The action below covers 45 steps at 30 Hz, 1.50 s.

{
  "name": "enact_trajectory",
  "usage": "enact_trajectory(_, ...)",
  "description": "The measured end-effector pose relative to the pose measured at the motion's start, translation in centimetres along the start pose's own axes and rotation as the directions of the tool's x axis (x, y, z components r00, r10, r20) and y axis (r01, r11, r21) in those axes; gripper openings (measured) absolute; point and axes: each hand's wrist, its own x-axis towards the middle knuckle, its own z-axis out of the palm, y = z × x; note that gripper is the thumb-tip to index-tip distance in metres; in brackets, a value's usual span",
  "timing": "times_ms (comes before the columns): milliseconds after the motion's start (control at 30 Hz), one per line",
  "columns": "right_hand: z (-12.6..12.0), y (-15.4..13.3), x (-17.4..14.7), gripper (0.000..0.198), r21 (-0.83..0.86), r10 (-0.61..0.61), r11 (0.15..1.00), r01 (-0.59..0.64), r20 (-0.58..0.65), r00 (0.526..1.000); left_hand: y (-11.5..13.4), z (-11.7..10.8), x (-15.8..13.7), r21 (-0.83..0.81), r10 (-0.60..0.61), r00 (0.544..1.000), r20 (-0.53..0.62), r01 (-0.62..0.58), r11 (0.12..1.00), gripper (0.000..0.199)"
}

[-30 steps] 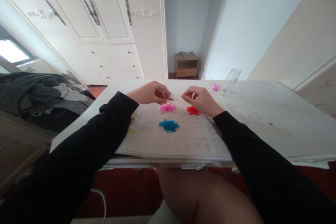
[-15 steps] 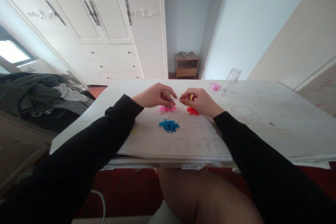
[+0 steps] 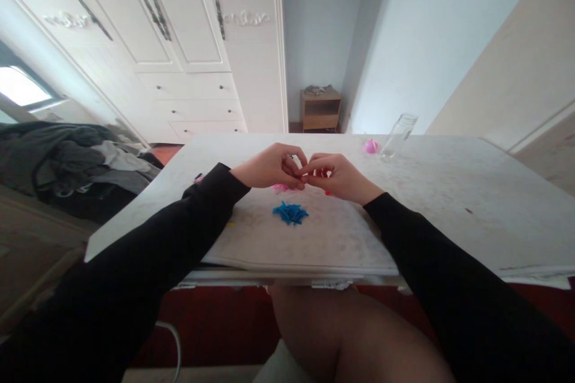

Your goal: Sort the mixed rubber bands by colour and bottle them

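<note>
My left hand and my right hand meet fingertip to fingertip above the white table. Both are closed in a pinch; a small reddish bit shows between them, too tiny to name. Below my left hand lies a pile of small pink pieces, partly hidden by the fingers. A few red pieces peek out under my right hand, which covers the others. Nearer to me, a heap of thin blue stick-like pieces rests on the table.
Toward the far edge stand a clear glass jar and a pink round object. A small dark item lies by my left sleeve. Dark clothes are piled at the left. Behind the table are a white wardrobe and a wooden nightstand.
My hands were a little apart and have come together at the fingertips. My right hand moved left and now hides more of the red pile; the yellow bit behind it is out of sight.
</note>
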Motion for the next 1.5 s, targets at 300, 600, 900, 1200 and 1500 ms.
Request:
enact_trajectory(300, 0.3, -0.5, 0.1, 0.01, -0.041, -0.014, 0.999, 0.015, 0.029, 0.999, -0.2, 0.4, 0.0, -0.02, -0.029, 0.999, 0.022, 0.029, 0.999, 0.041)
enact_trajectory(600, 0.4, -0.8, 0.1, 0.007, -0.088, -0.061, 0.994, 0.061, 0.003, 0.998, -0.1, 0.5, 0.1, -0.055, -0.013, 1.0, -0.007, 0.013, 0.998, 0.044)
enact_trajectory(900, 0.1, -1.0, 0.3, 0.005, -0.096, -0.025, 0.995, 0.015, -0.097, 0.995, 0.2, 0.1, 0.0, 0.0, 0.05, 0.995, -0.086, -0.05, 0.999, 0.044)
enact_trajectory(1200, -0.3, -2.0, 0.1, 0.016, 0.271, 0.065, 0.96, -0.075, 0.046, 0.997, 0.0, 0.0, 0.2, 0.018, 0.026, 0.971, -0.237, -0.023, 1.0, 0.039)
enact_trajectory(1500, 0.1, -2.7, -0.3, 0.011, 0.225, 0.109, 0.953, -0.201, 0.364, 0.925, -0.1, 0.1, 0.3, -0.035, 0.009, 0.964, -0.266, -0.019, 0.999, 0.038)
